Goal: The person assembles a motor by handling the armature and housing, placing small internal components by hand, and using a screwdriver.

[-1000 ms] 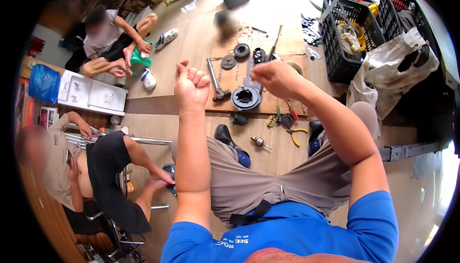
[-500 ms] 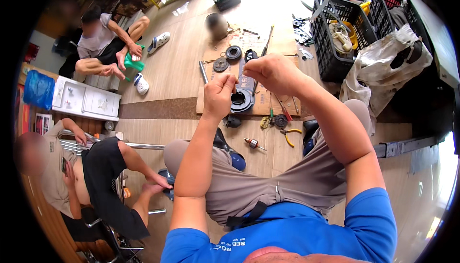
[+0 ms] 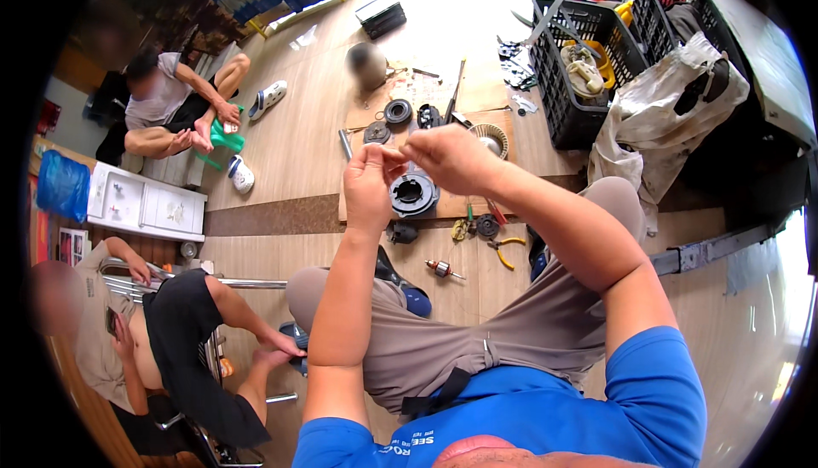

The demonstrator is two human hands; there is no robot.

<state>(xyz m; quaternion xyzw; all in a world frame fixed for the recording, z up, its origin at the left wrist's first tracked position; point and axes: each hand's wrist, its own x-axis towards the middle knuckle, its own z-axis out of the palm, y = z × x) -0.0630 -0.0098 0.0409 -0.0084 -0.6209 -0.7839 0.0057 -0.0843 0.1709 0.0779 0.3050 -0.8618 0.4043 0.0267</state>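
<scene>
My left hand [image 3: 370, 185] and my right hand [image 3: 456, 159] are raised in front of me, fingertips pinched and nearly meeting. Whatever lies between the fingers is too small to make out. Below them on flattened cardboard [image 3: 477, 97] lies a round dark motor housing [image 3: 416, 209] with a hole in its middle. Beyond the hands are a black ring [image 3: 397, 111] and a grey disc [image 3: 377, 133]. A finned fan wheel [image 3: 492, 138] shows past my right wrist. On the floor nearer me lie a motor armature [image 3: 442, 269] and yellow-handled pliers [image 3: 509, 255].
Black crates [image 3: 584, 123] with tools and a stained white sack [image 3: 656, 118] stand at the right. Two people sit at the left, one on a chair [image 3: 256, 283], one by a green stool [image 3: 227, 139]. A white cabinet [image 3: 146, 204] is between them.
My hands have come closer together, still pinched. The view has shifted a little, and the fan wheel behind my right wrist now shows.
</scene>
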